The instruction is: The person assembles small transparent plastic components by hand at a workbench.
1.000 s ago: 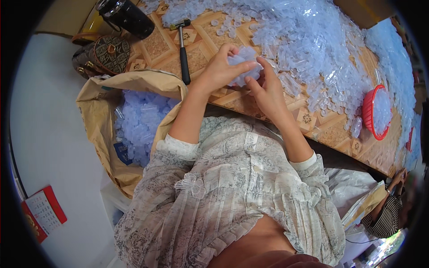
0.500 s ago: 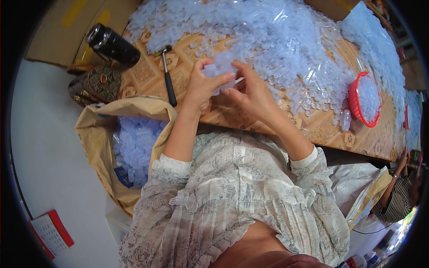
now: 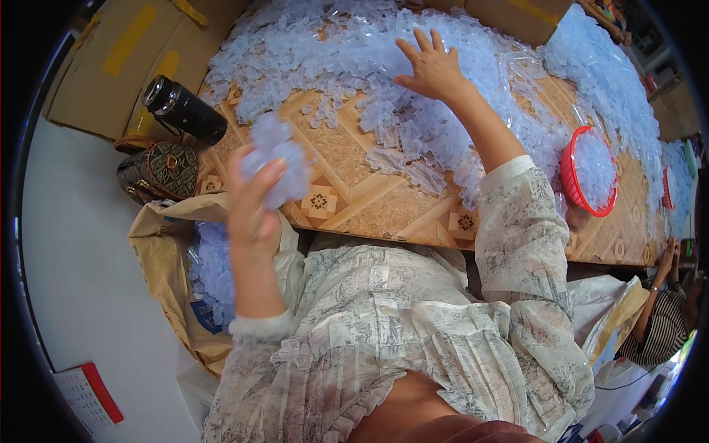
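My left hand [image 3: 255,193], blurred by motion, is closed round a bunch of small clear plastic pieces [image 3: 284,171] above the table's left front part. Just below that hand stands an opened brown paper sack [image 3: 166,258], with many similar clear pieces [image 3: 209,284] inside. My right hand [image 3: 434,72] reaches far forward, fingers spread, over a wide heap of clear plastic pieces [image 3: 354,59]. It appears to hold nothing; whether its palm touches the heap I cannot tell.
A black flask [image 3: 188,111] and a patterned brown bag [image 3: 159,170] lie at the table's left, by a cardboard box [image 3: 118,70]. At right stands a red basket [image 3: 569,177] of clear pieces. Another person's striped sleeve [image 3: 657,332] shows at far right.
My hands were together over the table with clear pieces between them. The left has swung left with the bunch; the right has let go and stretched forward over the heap. A hammer no longer shows.
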A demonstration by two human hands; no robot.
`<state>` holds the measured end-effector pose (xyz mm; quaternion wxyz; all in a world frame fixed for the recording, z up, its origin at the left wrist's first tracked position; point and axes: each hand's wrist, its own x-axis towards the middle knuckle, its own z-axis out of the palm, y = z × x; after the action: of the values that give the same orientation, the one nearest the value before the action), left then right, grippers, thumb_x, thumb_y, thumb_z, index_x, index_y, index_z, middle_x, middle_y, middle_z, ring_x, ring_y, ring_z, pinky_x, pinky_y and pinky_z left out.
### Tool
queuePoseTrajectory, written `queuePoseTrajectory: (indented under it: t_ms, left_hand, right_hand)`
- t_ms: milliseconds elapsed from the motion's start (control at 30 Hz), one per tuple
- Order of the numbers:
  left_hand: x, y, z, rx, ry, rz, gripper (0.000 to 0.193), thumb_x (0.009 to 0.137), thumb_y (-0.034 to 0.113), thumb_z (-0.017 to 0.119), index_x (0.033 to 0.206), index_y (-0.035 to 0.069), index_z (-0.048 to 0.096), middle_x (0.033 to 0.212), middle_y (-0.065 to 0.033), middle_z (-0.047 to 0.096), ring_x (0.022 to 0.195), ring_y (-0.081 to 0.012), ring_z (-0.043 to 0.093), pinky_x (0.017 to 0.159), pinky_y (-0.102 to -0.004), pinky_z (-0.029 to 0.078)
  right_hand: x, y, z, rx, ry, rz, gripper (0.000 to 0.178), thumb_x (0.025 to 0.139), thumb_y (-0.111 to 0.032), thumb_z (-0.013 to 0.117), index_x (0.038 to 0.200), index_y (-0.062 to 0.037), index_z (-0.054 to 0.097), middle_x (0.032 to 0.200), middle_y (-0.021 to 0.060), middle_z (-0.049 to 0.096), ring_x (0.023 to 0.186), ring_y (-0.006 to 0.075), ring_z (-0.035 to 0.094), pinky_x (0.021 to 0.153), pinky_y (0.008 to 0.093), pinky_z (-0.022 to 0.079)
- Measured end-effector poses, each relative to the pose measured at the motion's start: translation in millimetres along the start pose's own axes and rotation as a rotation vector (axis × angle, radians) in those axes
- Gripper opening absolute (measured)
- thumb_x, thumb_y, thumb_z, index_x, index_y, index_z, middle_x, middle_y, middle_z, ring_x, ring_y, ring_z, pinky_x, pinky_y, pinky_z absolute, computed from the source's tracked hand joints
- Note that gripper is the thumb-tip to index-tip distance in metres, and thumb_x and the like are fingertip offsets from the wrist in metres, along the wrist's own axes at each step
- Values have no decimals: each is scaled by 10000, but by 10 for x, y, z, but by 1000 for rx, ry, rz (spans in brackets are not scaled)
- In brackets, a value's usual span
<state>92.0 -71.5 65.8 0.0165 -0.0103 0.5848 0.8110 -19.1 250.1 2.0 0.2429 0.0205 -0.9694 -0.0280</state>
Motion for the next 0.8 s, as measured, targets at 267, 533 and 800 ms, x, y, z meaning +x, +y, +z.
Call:
queuePoseTrajectory:
  t_ms: [267,533,800]
  left_hand:
    - [-732,881,-1387,1686,602,148,577,657,201,800,1107,35,480,1115,-159,517,1030,-329,539,880,-387,437]
    - [-702,979,-1360,2002,398,-266,560,664,201,787,1132,37,526,1128,-148,557,1040,-347,562,870,-404,451]
    - [612,914,-94,1568,-660,336,358,788,156,673,1081,-21,569,956,-137,612,880,-249,614,798,-332,484]
  right_hand:
    - [45,287,65,185,47,-193,283,766,-88,631,1044,-136,614,1122,23,586,1053,247,534,804,401,454]
    - [-20,337,66,443,244,-299,228,736,33,604,932,-83,608,1001,65,606,973,279,547,827,376,462]
    - [-184,329,-187,433,246,-318,220,735,78,528,902,-49,593,963,98,610,923,313,543,807,383,471]
